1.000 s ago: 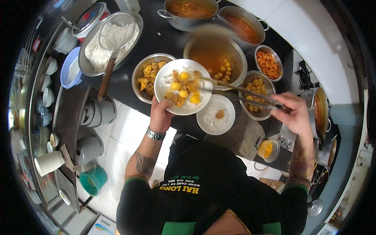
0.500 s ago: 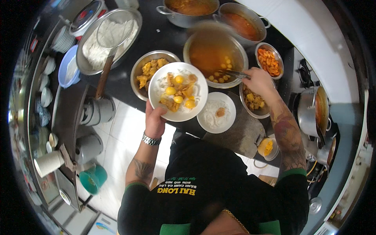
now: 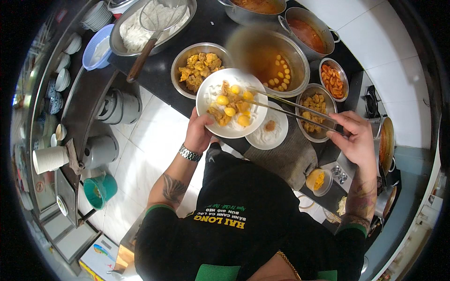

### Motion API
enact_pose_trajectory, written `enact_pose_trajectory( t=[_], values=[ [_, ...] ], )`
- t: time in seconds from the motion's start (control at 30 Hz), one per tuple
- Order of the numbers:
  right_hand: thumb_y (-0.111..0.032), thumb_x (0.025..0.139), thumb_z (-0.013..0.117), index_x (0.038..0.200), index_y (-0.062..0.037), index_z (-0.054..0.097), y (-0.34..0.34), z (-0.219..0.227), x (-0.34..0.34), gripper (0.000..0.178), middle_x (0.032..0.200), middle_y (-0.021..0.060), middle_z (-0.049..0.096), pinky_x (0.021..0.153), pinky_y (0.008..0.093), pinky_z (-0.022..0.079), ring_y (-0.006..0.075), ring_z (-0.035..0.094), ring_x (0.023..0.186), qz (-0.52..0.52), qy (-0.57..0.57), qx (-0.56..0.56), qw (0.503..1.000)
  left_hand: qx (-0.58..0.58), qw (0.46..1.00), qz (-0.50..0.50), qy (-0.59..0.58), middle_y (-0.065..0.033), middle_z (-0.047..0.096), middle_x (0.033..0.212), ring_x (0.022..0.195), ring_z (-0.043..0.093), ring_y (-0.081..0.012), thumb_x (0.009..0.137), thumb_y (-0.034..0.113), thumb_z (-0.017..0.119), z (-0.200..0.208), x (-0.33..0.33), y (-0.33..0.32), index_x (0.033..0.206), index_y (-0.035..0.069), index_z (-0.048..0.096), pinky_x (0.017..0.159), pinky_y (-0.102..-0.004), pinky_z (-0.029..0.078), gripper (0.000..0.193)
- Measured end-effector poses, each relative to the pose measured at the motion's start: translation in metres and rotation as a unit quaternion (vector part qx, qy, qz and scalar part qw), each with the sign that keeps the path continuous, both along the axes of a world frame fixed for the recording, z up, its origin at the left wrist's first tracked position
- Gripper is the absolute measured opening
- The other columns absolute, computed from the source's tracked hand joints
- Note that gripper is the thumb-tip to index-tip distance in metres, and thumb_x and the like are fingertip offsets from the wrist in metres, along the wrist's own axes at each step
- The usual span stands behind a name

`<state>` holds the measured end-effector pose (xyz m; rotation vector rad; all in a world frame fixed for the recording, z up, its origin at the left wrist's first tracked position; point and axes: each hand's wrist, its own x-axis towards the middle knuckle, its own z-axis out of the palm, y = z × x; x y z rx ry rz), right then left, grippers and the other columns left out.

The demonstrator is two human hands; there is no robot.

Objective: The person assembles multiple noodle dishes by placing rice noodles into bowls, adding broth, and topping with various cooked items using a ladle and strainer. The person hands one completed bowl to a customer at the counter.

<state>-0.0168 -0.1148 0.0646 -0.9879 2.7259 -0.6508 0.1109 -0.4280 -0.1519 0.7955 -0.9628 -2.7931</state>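
Note:
My left hand [image 3: 200,132] grips the rim of a white bowl [image 3: 212,122], tilted a little, holding white noodles, pieces of yellow-brown meat and several small yellow eggs [image 3: 229,112]. In my right hand [image 3: 352,136] are long metal tongs [image 3: 300,115], their two arms spread apart. The tips reach over the bowl's right side, beside an egg [image 3: 248,95]; whether they touch it I cannot tell. A second white bowl [image 3: 280,136] with noodles and a brown lump sits partly under the held bowl. Behind it stands a pot of orange broth [image 3: 303,77] with several eggs floating in it.
Metal bowls of meat [image 3: 200,70], [image 3: 315,107] and orange pieces [image 3: 333,80] flank the broth pot. Two more pots [image 3: 307,33], [image 3: 243,14] stand behind. At left, a strainer [image 3: 161,16] lies over a noodle basin [image 3: 126,44]. A dark blurred shape covers part of the broth pot.
My right hand has drawn the tongs out of the broth pot and swung them over the held bowl. Another egg is now in that bowl, at the tongs' tips. The view has shifted.

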Motion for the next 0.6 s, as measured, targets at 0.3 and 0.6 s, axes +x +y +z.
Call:
enact_pose_trajectory(
  t=[0.3,0.6],
  values=[
    [-0.012,0.070,0.078,0.104,-0.0061,0.070,-0.026,-0.011,0.033,0.036,0.093,0.0130,0.067,0.068,0.0347,0.054,0.0297,0.067,0.078,0.088,0.084,-0.002,0.993,-0.020,0.999,-0.012,0.028,-0.0145,0.053,0.121,0.106,0.059,-0.0249,0.074,-0.002,0.047,0.006,0.019,0.020,0.133,0.004,0.037,0.087,-0.0378,0.054,0.060],
    [-0.003,0.071,0.074,0.110,-0.0024,0.068,-0.005,-0.011,0.036,0.040,0.095,0.0083,0.066,0.058,0.0225,0.046,0.0123,0.059,0.066,0.055,0.029,-0.051,0.997,-0.003,1.000,0.015,-0.020,-0.0162,0.052,0.123,0.107,0.060,-0.0300,0.075,-0.002,0.047,0.004,0.047,0.024,0.134,0.003,0.036,0.086,-0.0450,0.056,0.060]
  ],
)
